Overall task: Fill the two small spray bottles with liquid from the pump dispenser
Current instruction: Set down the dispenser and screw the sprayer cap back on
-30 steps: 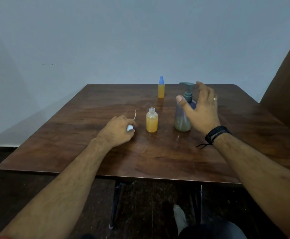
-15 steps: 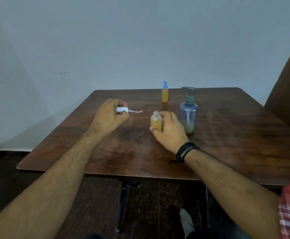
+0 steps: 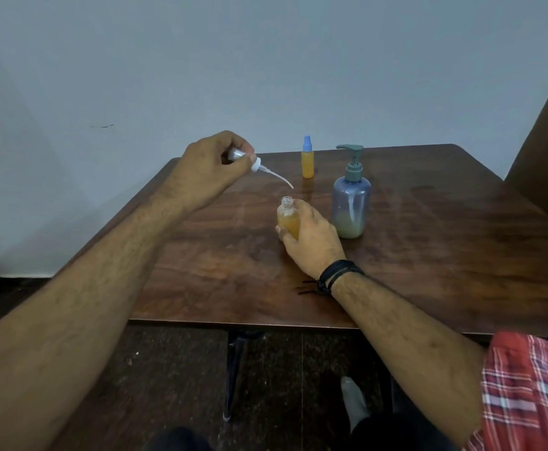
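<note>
- Gripping the open bottle, the right hand curls fingers and thumb round its amber body; whether its base touches the surface or sits just above it, I cannot tell.
- Bottle neck is bare, no cap on, mouth facing up, slightly tilted.
- Left hand is up in the air above the far left of the surface, fingers curled tight round the white spray head.
- Spray head's thin tube slants down to the right, its tip hanging just above and beside the open mouth, not inside it.
- Pump dispenser stands upright just right of the right hand, pale liquid only in its lowest part.
- 2nd bottle, amber with a blue cap on, stands upright near the far edge, behind the open one and apart from both hands.
- Black wristband on the right wrist, red checked sleeve at lower right.
</note>
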